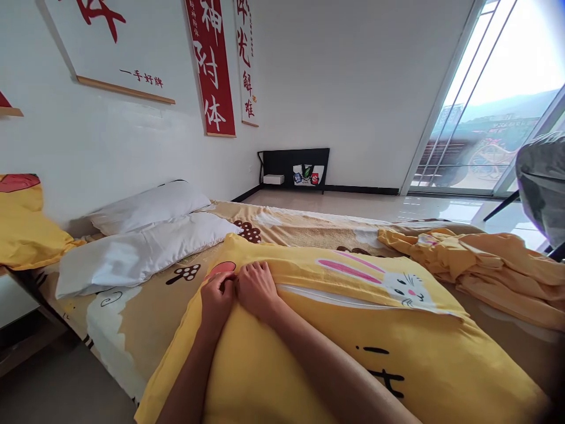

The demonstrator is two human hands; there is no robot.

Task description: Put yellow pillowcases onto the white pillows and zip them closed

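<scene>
A white scroll [106,56] reads “一手好牌” and a red scroll [216,88] shows “神附体” as I, watching remotely, hold the yellow pillowcase [353,330] on the bed [159,306], its sideways lettering [387,376] apparently “Hi.” My left hand [218,294] and right hand [258,290] sit side by side, fingers curled narrowly, pinching fabric near one end of its white-edged opening [335,298].

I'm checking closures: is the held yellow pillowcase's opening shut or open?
At least partly open: white shows through a gap in the pillowcase, beside the right hand.
</scene>
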